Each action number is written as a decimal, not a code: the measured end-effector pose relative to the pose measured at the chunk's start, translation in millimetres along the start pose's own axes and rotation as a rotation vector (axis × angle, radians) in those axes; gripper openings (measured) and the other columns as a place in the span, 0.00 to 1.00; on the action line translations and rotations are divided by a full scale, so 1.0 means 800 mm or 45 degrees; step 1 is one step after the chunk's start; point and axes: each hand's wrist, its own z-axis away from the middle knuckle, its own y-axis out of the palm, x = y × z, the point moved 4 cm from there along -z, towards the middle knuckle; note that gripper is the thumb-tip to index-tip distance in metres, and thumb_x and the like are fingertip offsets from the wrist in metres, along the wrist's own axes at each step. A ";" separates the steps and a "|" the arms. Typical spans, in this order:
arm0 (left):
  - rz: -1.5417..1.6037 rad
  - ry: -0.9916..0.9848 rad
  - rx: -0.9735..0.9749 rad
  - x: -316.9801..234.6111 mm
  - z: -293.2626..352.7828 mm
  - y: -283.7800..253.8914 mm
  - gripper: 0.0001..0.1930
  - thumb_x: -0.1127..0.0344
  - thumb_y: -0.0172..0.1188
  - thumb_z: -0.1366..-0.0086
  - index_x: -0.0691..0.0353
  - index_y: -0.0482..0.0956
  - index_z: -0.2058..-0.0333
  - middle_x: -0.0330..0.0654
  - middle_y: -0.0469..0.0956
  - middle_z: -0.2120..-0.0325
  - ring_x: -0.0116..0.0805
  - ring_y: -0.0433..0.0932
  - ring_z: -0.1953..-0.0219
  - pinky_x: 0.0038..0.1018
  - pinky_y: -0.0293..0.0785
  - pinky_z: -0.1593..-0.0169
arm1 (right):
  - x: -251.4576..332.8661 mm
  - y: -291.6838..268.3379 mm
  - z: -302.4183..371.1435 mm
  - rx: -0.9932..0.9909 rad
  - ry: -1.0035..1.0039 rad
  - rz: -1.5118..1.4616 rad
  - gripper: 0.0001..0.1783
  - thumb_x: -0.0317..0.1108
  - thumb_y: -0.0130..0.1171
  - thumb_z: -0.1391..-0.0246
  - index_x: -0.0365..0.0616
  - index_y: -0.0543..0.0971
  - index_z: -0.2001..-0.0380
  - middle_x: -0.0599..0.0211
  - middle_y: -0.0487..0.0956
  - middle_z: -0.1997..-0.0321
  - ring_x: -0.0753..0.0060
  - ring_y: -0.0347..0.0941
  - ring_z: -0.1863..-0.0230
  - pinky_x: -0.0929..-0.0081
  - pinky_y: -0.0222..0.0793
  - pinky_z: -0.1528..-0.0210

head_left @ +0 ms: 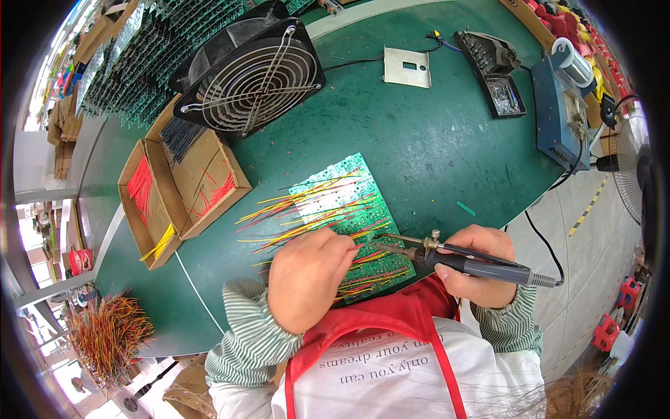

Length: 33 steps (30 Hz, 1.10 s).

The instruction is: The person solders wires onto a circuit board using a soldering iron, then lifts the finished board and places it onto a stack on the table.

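Note:
A green circuit board panel (377, 208) lies on the table in front of me. Rows of red, yellow and dark wires (293, 203) stick out from it toward the left. My left hand (305, 278) is closed in a pinch over the panel's left side, and a short red wire end shows at its fingertips. In my right hand (481, 260) is a soldering iron (481, 268) with a thin metal feed tube fixed above it. Its tip points left, over the panel and close to my left fingertips. Whether the tip touches the board I cannot tell.
A cardboard box (183, 222) of cut wires sits left, with a black fan (255, 73) behind it. Farther right are a metal plate (407, 68), a black tray (507, 98) and a blue soldering station (555, 115). A wire bundle (110, 335) stands lower left.

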 end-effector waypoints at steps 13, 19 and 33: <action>-0.005 -0.061 0.160 0.013 -0.012 0.018 0.04 0.69 0.62 0.47 0.64 0.79 0.74 0.44 0.75 0.78 0.43 0.76 0.74 0.35 0.71 0.70 | -0.004 0.003 -0.005 -0.025 0.024 -0.033 0.10 0.28 0.67 0.62 0.40 0.76 0.74 0.67 0.79 0.79 0.74 0.74 0.81 0.79 0.68 0.77; -0.031 -0.064 0.206 0.013 -0.016 0.017 0.04 0.69 0.62 0.47 0.64 0.79 0.75 0.44 0.76 0.78 0.43 0.76 0.74 0.35 0.70 0.70 | -0.004 -0.003 -0.001 -0.029 -0.028 0.005 0.10 0.28 0.67 0.62 0.40 0.76 0.74 0.67 0.78 0.79 0.74 0.74 0.82 0.79 0.67 0.78; -0.011 0.018 0.021 -0.013 -0.022 0.006 0.04 0.71 0.62 0.46 0.64 0.79 0.72 0.44 0.75 0.76 0.43 0.76 0.74 0.33 0.71 0.69 | -0.005 -0.024 0.011 -0.085 0.045 0.065 0.12 0.30 0.67 0.63 0.39 0.76 0.73 0.66 0.79 0.78 0.74 0.75 0.80 0.79 0.69 0.75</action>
